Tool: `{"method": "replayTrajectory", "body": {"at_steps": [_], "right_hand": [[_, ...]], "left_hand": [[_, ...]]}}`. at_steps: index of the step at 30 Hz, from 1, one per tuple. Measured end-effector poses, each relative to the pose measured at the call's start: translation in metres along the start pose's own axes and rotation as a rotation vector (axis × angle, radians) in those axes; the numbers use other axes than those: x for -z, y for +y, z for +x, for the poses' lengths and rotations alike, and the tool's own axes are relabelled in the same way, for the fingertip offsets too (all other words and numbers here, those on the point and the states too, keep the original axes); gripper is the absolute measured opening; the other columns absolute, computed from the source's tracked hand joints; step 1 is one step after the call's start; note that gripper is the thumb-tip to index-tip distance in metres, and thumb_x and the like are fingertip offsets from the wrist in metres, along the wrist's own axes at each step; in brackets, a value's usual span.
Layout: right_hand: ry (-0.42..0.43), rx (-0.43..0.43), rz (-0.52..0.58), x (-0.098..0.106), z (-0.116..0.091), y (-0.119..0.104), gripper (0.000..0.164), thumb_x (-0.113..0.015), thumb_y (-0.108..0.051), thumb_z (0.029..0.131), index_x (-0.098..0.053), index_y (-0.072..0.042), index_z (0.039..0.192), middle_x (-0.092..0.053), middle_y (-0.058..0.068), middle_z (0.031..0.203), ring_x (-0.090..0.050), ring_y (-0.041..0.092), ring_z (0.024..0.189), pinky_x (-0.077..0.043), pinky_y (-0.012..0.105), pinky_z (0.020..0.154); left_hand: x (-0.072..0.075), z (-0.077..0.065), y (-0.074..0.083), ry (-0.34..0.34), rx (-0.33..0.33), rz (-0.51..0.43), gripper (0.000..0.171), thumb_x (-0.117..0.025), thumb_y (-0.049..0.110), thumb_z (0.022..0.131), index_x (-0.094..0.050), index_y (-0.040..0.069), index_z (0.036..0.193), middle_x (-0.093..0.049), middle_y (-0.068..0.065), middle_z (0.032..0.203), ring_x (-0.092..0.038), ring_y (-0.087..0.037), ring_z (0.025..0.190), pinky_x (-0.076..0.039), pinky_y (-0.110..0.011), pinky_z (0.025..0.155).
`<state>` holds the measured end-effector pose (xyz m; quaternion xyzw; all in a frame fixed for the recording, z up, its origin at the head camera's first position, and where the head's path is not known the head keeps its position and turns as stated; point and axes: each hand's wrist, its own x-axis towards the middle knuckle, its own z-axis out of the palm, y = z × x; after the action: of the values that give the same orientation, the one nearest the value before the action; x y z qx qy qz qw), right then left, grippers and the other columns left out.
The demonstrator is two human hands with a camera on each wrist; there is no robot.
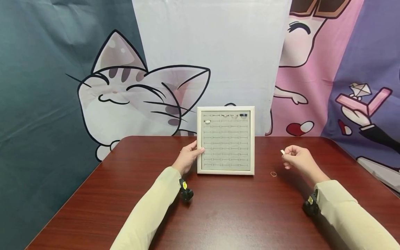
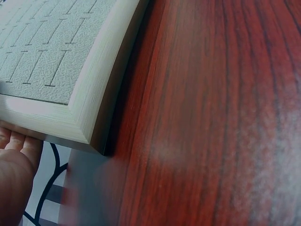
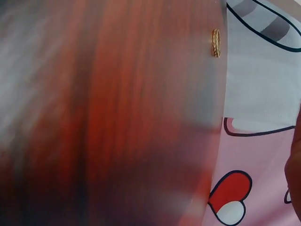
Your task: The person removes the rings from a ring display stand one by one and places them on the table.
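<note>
A ring display board (image 1: 226,149) with a cream frame and grey slotted padding stands upright on the table. My left hand (image 1: 186,158) grips its left edge, the thumb over the front; in the left wrist view those fingers (image 2: 16,141) lie against the frame's side. Several rings sit in the upper slots, among them a dark blue ring (image 1: 243,115) at top right and a pale ring (image 1: 207,122) in the second row. Right of the board, my right hand (image 1: 298,160) pinches a small pale ring (image 1: 282,152) above the table. Below it lies a gold ring (image 3: 216,43).
The reddish-brown wooden table (image 1: 218,215) reaches to a far edge just behind the board. A printed cloth backdrop (image 1: 212,41) with a cartoon cat hangs behind it. A small black camera (image 1: 186,192) is strapped to my left wrist, another camera (image 1: 310,206) to my right.
</note>
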<state>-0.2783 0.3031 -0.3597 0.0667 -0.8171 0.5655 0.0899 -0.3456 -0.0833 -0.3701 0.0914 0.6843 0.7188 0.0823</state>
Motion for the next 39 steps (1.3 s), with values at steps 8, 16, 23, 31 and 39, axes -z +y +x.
{"method": "replayTrajectory", "body": {"at_steps": [8, 16, 23, 31, 39], "right_hand": [[-0.117, -0.118, -0.043, 0.010, -0.005, 0.011, 0.006, -0.054, 0.005, 0.081, -0.048, 0.003, 0.082, -0.054, -0.004, 0.062, -0.054, 0.007, 0.053, -0.053, 0.026, 0.050], [-0.187, -0.143, -0.056, 0.016, -0.008, 0.026, 0.006, -0.054, 0.004, 0.081, -0.048, 0.004, 0.083, -0.055, -0.002, 0.065, -0.054, 0.007, 0.054, -0.053, 0.026, 0.051], [-0.302, -0.162, -0.051, 0.022, -0.011, 0.031, 0.008, -0.055, 0.003, 0.082, -0.047, 0.001, 0.082, -0.052, -0.002, 0.065, -0.053, 0.006, 0.054, -0.051, 0.024, 0.049], [-0.393, -0.186, -0.046, 0.024, -0.009, 0.035, 0.007, -0.054, 0.002, 0.084, -0.048, -0.001, 0.081, -0.052, -0.002, 0.063, -0.053, 0.006, 0.054, -0.051, 0.023, 0.049], [-0.447, -0.210, -0.047, 0.021, -0.009, 0.037, 0.005, -0.053, 0.000, 0.084, -0.049, 0.000, 0.082, -0.053, -0.001, 0.064, -0.053, 0.006, 0.054, -0.051, 0.022, 0.051]], "left_hand": [[0.000, 0.000, -0.001, -0.002, -0.011, 0.007, 0.049, -0.059, 0.012, 0.090, -0.046, 0.017, 0.137, -0.060, -0.007, 0.124, -0.061, -0.015, 0.103, -0.045, -0.034, 0.096], [0.000, 0.001, -0.002, 0.004, -0.016, 0.001, 0.050, -0.059, 0.010, 0.090, -0.046, 0.015, 0.137, -0.060, -0.007, 0.124, -0.061, -0.014, 0.101, -0.045, -0.033, 0.095], [-0.001, 0.000, -0.003, 0.002, -0.040, -0.016, 0.051, -0.058, 0.008, 0.090, -0.043, 0.012, 0.139, -0.058, -0.011, 0.126, -0.061, -0.013, 0.098, -0.047, -0.031, 0.093], [0.001, -0.001, 0.000, -0.008, -0.038, -0.015, 0.052, -0.058, 0.009, 0.090, -0.043, 0.013, 0.139, -0.057, -0.011, 0.127, -0.061, -0.013, 0.100, -0.045, -0.031, 0.095], [0.001, 0.000, -0.003, -0.004, -0.026, -0.002, 0.052, -0.059, 0.011, 0.090, -0.043, 0.015, 0.139, -0.059, -0.008, 0.126, -0.061, -0.014, 0.102, -0.045, -0.033, 0.096]]}}
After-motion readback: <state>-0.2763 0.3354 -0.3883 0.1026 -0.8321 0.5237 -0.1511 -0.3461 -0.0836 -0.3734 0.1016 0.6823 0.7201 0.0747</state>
